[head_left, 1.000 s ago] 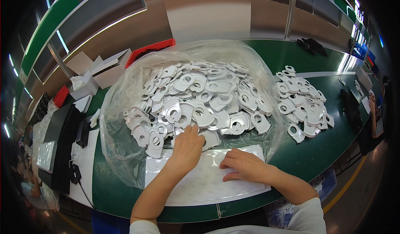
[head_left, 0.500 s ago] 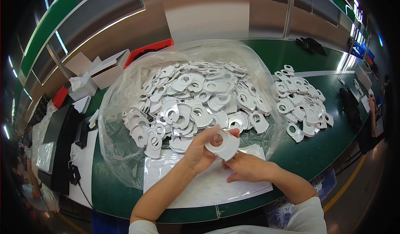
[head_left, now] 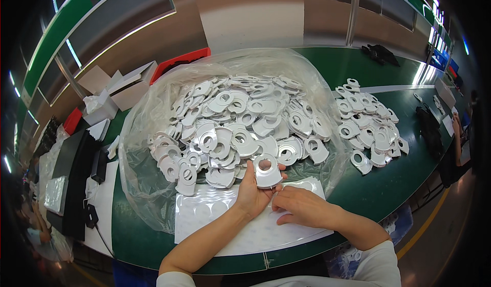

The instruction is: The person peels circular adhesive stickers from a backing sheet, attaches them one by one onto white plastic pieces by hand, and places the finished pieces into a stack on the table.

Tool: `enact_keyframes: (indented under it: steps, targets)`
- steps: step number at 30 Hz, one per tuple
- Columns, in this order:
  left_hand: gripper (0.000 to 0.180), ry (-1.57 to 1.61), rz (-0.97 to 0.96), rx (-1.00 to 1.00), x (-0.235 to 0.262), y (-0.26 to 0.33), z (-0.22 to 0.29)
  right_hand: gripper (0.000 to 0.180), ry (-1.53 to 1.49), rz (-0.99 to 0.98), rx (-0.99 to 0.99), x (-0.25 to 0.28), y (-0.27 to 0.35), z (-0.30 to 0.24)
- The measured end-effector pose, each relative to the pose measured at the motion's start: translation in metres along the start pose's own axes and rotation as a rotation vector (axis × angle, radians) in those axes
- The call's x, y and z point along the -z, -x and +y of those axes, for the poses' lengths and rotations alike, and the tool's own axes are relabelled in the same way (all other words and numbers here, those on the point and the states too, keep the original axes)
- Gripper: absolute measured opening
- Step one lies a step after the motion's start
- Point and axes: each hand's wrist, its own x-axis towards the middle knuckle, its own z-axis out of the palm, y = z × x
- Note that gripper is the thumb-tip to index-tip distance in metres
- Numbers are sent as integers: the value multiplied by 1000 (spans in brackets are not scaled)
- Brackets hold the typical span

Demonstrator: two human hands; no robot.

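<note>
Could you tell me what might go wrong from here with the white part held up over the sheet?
The left hand pinches the white ring-shaped part only by its lower edge, so it may slip back into the pile on the clear plastic bag. The right hand rests on the glossy sheet and could shift it. The second heap of parts lies loose on the green table, easily knocked.

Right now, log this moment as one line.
left hand: holds white plastic ring-holed part | right hand: on white sticker sheet | clear bag of parts behind
</note>
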Motion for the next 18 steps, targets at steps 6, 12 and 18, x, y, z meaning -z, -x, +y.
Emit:
enact_keyframes:
  steps: [6, 12, 18]
  targets:
    - [61, -224, -53, 29, -5, 2, -1, 26, 82, -67, 157, 7, 1, -9]
    - [62, -158, 48, 128, -19, 5, -1, 18, -608, 232, 195, 18, 0, 1]
    - [63, -263, -91, 109, -7, 6, -1, 15, -835, 685, -133, 11, -15, 26]
